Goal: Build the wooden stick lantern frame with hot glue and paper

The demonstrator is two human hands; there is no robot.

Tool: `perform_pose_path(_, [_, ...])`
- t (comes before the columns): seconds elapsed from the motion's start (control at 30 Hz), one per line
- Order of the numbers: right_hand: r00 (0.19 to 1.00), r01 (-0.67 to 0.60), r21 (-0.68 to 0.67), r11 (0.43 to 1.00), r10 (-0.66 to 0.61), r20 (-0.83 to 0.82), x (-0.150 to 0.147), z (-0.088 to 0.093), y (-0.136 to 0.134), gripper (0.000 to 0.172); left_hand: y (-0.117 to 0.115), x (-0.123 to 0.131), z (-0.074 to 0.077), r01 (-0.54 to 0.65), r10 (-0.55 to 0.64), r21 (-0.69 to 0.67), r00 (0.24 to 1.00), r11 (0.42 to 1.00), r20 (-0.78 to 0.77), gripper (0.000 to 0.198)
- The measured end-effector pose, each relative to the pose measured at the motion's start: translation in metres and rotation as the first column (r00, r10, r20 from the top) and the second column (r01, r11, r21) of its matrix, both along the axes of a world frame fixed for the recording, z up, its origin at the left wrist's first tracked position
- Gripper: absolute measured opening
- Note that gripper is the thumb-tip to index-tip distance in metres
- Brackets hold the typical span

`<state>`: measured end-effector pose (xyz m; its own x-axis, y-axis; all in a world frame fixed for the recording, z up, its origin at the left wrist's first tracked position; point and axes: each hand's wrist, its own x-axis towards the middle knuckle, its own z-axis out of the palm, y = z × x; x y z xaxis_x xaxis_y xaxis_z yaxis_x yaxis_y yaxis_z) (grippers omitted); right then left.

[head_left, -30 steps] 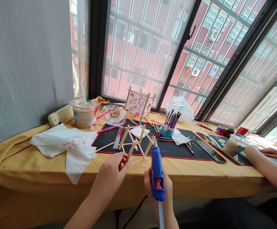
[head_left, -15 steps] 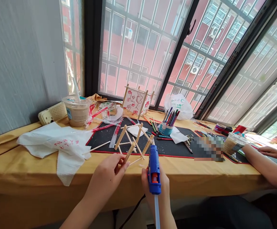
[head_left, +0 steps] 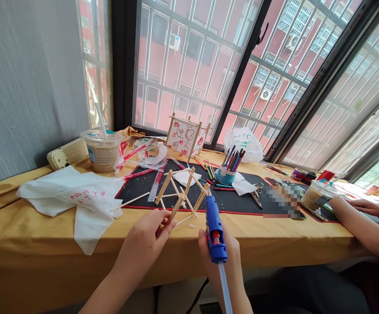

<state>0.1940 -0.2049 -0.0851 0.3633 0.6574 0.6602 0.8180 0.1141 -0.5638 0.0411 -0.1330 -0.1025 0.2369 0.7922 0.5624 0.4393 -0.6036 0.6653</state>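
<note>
Between the thumb and fingers of my left hand (head_left: 150, 233) is the near corner post of a wooden stick frame (head_left: 187, 190), an open box shape with crossed sticks. My right hand (head_left: 225, 248) is closed round a blue hot glue gun (head_left: 214, 222), a clear glue stick (head_left: 225, 285) poking out of its back. The gun's nozzle is close to the frame's right-hand post; whether they touch I cannot tell. A loose thin stick (head_left: 133, 199) lies left of the frame. Behind it stands a finished-looking lantern (head_left: 184, 138) with red drawings on its white panels.
White tissues (head_left: 89, 218) with red writing and an iced drink cup (head_left: 102, 152) are at the left. A teal pot of pens (head_left: 226, 175) stands on the black mat (head_left: 241, 204). Another person's arm (head_left: 359, 222) rests at the right, beside a second cup (head_left: 316, 196).
The glue gun has tilted, its back end swinging right with my right hand, while the nozzle stays near the post. My left hand still holds the frame. The view has shifted slightly.
</note>
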Motion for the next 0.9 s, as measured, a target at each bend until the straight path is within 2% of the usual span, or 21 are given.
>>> perform_pose_path(0.1, [0.999, 0.016, -0.043, 0.999, -0.017, -0.04, -0.001, 0.008, -0.001, 0.025, 0.0, 0.0, 0.0, 0.01, -0.01, 0.019, 1.0, 1.0, -0.007, 0.024])
perform_pose_path(0.2, [0.981, 0.0, -0.119, 0.993, -0.023, -0.19, -0.001, 0.015, -0.005, 0.027, -0.001, 0.0, 0.001, 0.013, -0.013, 0.037, 1.0, 0.999, -0.013, 0.022])
perform_pose_path(0.3, [0.914, -0.051, -0.186, 0.981, -0.029, -0.406, 0.001, 0.022, -0.01, 0.031, -0.001, 0.001, 0.0, 0.014, -0.013, 0.05, 1.0, 0.999, -0.014, 0.021])
perform_pose_path(0.43, [0.797, -0.111, -0.187, 0.976, -0.025, -0.603, 0.001, 0.028, -0.015, 0.036, 0.0, 0.0, 0.0, 0.026, -0.026, 0.069, 1.0, 0.997, -0.012, 0.022])
perform_pose_path(0.63, [0.749, -0.179, -0.267, 0.947, -0.044, -0.661, 0.004, 0.032, -0.013, 0.038, 0.001, -0.001, 0.001, 0.041, -0.04, 0.094, 0.999, 0.995, -0.013, 0.026])
perform_pose_path(0.77, [0.71, -0.234, -0.213, 0.949, 0.017, -0.704, 0.008, 0.035, -0.015, 0.038, 0.0, -0.001, -0.001, 0.048, -0.047, 0.102, 0.999, 0.994, -0.011, 0.028])
perform_pose_path(0.9, [0.67, -0.236, -0.159, 0.959, 0.042, -0.741, 0.008, 0.038, -0.018, 0.039, 0.001, 0.0, -0.003, 0.047, -0.046, 0.101, 0.999, 0.994, -0.013, 0.027])
